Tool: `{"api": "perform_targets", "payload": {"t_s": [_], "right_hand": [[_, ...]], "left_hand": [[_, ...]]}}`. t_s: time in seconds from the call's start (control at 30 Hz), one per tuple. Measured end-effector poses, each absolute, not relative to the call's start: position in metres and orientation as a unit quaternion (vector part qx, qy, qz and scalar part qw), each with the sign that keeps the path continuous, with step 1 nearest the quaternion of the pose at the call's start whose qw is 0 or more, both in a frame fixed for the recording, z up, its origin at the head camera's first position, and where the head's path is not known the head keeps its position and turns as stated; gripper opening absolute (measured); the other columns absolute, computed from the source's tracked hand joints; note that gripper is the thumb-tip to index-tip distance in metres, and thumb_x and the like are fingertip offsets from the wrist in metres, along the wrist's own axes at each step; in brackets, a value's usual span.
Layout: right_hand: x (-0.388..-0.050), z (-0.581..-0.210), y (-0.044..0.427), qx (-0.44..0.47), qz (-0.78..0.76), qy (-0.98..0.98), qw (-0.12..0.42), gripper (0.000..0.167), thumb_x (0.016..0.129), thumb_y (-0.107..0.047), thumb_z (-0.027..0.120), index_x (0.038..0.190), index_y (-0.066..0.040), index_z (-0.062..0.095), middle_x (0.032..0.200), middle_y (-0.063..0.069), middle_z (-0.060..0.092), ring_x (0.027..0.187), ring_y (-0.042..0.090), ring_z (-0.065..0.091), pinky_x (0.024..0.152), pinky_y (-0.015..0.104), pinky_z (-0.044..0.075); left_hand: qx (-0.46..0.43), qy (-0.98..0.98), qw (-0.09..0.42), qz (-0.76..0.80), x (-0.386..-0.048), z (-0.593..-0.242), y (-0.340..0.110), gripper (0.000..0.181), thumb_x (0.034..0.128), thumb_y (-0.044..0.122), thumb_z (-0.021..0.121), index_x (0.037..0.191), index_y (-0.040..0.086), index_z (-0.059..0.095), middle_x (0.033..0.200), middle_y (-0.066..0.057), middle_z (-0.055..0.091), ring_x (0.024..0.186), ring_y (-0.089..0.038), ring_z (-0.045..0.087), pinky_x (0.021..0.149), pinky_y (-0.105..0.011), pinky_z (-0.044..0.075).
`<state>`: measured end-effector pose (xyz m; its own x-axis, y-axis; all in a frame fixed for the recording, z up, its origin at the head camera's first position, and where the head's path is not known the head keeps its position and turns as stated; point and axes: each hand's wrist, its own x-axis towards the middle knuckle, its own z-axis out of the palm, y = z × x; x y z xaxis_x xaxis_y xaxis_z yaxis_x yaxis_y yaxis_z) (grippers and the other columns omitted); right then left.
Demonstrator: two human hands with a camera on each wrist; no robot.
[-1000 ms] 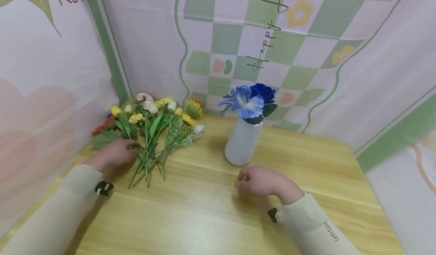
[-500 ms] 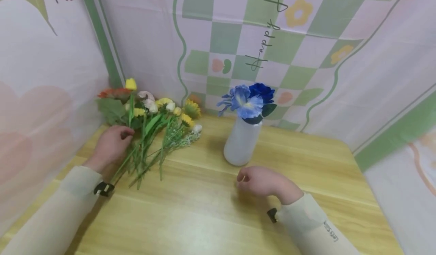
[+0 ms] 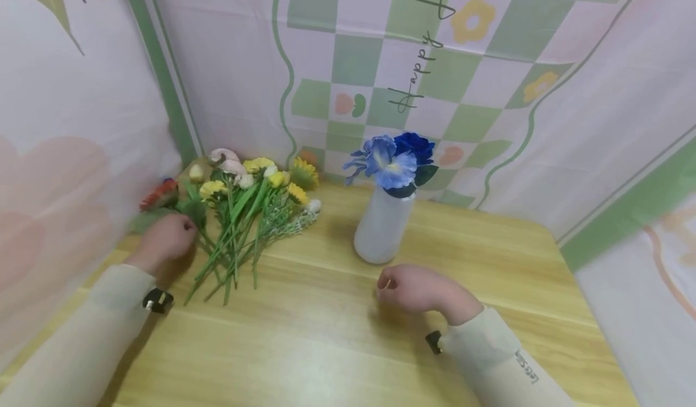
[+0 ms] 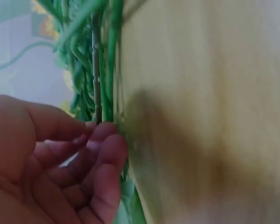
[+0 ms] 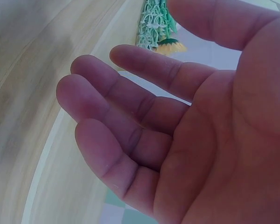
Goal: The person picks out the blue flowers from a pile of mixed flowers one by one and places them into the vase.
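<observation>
At the left of the head view, my left hand is beside a pile of artificial flowers, just below a red flower with broad green leaves. In the left wrist view, its thumb and fingertips pinch a dark brownish stem among green ones. My right hand rests over the table in front of the white vase, holding nothing. Its fingers curve loosely in the right wrist view. The vase stands upright with a light blue flower and a dark blue rose in it.
The pile includes a yellow tulip, a sunflower-like bloom and a pinkish-white flower. Printed cloth hangs behind the wooden table and along its sides.
Half a second ago my left hand held a yellow tulip up; the tulip now lies further right on the pile. The left hand has shifted left and lower. The right hand stays put.
</observation>
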<state>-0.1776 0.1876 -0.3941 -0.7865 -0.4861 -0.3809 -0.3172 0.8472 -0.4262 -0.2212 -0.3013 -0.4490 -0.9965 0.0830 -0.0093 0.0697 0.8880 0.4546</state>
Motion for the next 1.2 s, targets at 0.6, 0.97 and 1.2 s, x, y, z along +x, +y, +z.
{"api": "perform_targets", "payload": {"t_s": [0.6,0.97,1.2], "right_hand": [[-0.177,-0.397,0.191,-0.216,-0.173,0.929,0.245,0.019,0.096,-0.027,0.065,0.107,-0.013,0.068,0.100,-0.003,0.065,0.096,0.020,0.060,0.091,0.048,0.047],[-0.175,-0.397,0.190,-0.216,-0.170,0.931,0.242,0.017,0.096,-0.026,0.065,0.106,-0.013,0.068,0.099,-0.003,0.066,0.097,0.021,0.060,0.091,0.048,0.047],[-0.175,-0.396,0.188,-0.215,-0.174,0.930,0.242,0.016,0.096,-0.026,0.065,0.106,-0.013,0.068,0.099,-0.003,0.065,0.096,0.020,0.059,0.091,0.047,0.047]], "left_hand": [[-0.044,0.984,0.001,0.172,-0.222,-0.439,-0.283,0.033,0.0933,0.021,0.048,0.067,0.002,0.056,0.066,-0.017,0.057,0.057,-0.034,0.057,0.042,-0.046,0.045],[-0.048,0.980,0.086,0.175,-0.229,-0.448,-0.269,0.033,0.0919,0.025,0.056,0.067,0.004,0.062,0.077,-0.020,0.063,0.067,-0.035,0.061,0.054,-0.048,0.051],[-0.050,0.969,0.020,0.241,-0.226,-0.447,-0.278,0.028,0.0887,0.014,0.049,0.063,0.005,0.055,0.071,-0.017,0.060,0.062,-0.033,0.058,0.056,-0.047,0.049]]}}
